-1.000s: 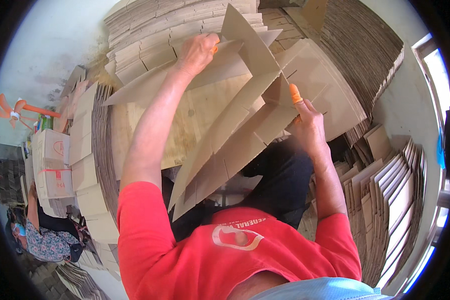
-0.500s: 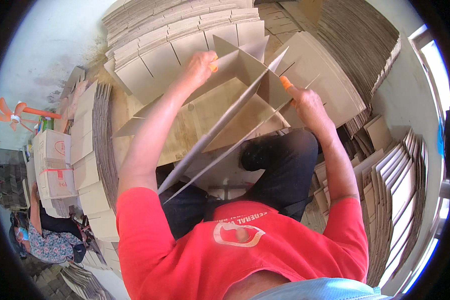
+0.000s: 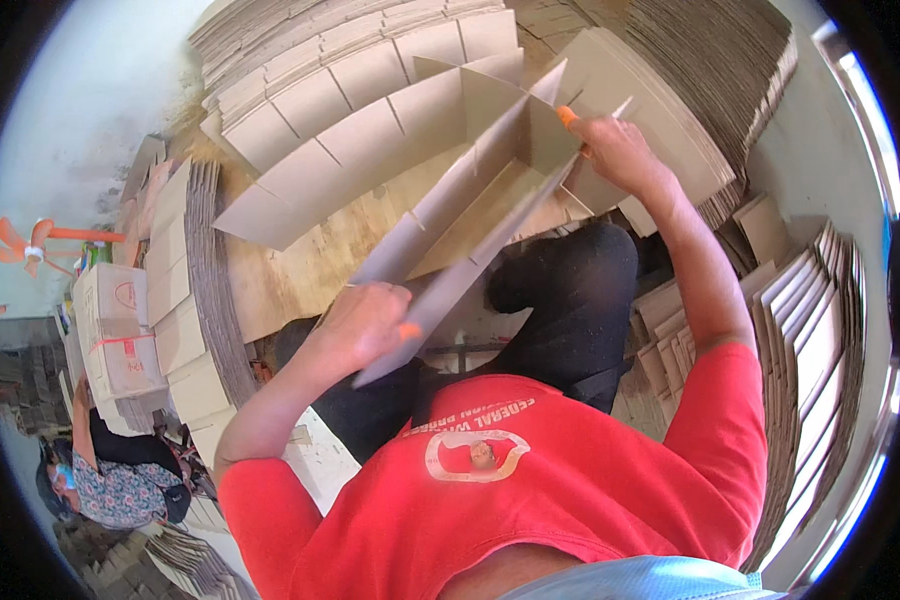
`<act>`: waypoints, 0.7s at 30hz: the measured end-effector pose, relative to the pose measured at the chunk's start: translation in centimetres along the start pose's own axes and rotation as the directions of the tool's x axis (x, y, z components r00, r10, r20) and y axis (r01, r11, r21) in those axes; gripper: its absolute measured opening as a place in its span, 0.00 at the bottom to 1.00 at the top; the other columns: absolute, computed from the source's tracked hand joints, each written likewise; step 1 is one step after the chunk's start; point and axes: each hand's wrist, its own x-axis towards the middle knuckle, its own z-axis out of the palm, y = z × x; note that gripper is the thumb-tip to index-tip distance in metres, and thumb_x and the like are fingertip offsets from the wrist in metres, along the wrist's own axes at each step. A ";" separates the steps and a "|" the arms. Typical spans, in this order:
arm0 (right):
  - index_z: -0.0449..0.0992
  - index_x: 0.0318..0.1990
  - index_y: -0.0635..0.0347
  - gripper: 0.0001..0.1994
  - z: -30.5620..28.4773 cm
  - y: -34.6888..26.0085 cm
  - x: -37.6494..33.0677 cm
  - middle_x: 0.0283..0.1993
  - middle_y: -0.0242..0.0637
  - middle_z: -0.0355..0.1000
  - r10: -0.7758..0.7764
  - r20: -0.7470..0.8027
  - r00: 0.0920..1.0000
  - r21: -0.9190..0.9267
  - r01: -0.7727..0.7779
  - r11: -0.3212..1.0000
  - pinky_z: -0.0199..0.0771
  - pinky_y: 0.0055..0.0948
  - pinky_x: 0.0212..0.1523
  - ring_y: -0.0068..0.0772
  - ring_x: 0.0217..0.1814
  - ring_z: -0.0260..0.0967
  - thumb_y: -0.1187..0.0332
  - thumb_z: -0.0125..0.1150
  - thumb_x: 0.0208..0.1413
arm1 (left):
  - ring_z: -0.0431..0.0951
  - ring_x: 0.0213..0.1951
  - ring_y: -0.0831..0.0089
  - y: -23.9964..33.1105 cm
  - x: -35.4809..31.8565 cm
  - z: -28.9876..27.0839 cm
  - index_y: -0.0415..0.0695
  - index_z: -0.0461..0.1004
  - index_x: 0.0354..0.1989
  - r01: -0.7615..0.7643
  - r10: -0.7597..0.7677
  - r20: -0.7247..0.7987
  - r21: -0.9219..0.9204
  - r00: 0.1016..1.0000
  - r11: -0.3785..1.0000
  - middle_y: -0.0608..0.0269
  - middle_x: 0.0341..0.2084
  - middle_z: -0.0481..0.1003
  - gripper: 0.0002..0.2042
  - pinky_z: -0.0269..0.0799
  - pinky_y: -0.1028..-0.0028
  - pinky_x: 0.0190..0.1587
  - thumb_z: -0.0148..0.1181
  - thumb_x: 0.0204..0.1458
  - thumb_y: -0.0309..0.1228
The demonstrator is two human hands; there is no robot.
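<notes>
A partly joined cardboard divider stands over the wooden board (image 3: 305, 285). It has three long slotted strips: a left strip (image 3: 345, 155), a middle strip (image 3: 440, 215) and a right strip (image 3: 470, 285). A short cross strip (image 3: 548, 135) meets them at the far end. My right hand (image 3: 618, 152), an orange cover on one finger, is closed on the cross strip beside the right strip's far end. Closer to me, my left hand (image 3: 362, 322) has its fingers curled at the near ends of the middle and right strips. Its orange-covered finger lies against the right strip.
Flat slotted cardboard is stacked behind the divider (image 3: 350, 75), with more piles at the far right (image 3: 710, 80), lower right (image 3: 800, 340) and left (image 3: 180, 310). An orange fan (image 3: 32, 248) and a carton (image 3: 120, 325) are at the left. Another person (image 3: 120, 485) sits beyond.
My left hand has left the far part of the left strip and come down to the near ends of the other strips. My right hand has shifted slightly away from me, still gripping.
</notes>
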 end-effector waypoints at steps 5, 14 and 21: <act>0.73 0.52 0.52 0.19 -3.3 4.0 -0.4 0.46 0.45 0.74 0.154 -0.044 0.987 0.294 -0.134 0.946 0.71 0.40 0.46 0.45 0.46 0.73 0.64 0.62 0.50 | 0.76 0.37 0.52 -4.2 1.3 -0.3 0.39 0.75 0.26 0.104 -0.088 -0.351 0.027 0.932 0.994 0.50 0.27 0.76 0.07 0.69 0.58 0.43 0.63 0.41 0.28; 0.60 0.58 0.55 0.37 2.7 14.6 -5.0 0.57 0.44 0.62 0.605 -0.142 0.783 -0.330 -0.614 0.717 0.65 0.51 0.49 0.50 0.60 0.57 0.54 0.70 0.41 | 0.72 0.51 0.55 -6.0 3.6 -1.0 0.40 0.76 0.28 0.069 -0.032 -0.514 0.053 0.857 0.996 0.53 0.31 0.77 0.13 0.63 0.59 0.53 0.70 0.37 0.32; 0.67 0.43 0.59 0.28 2.2 19.7 -4.7 0.39 0.47 0.70 0.547 -0.188 0.816 -0.105 -0.571 0.814 0.67 0.42 0.42 0.49 0.44 0.68 0.57 0.73 0.37 | 0.73 0.48 0.56 -3.7 3.0 -0.8 0.40 0.76 0.30 0.153 -0.145 -0.585 -0.036 0.798 0.988 0.52 0.38 0.77 0.15 0.66 0.63 0.50 0.72 0.35 0.34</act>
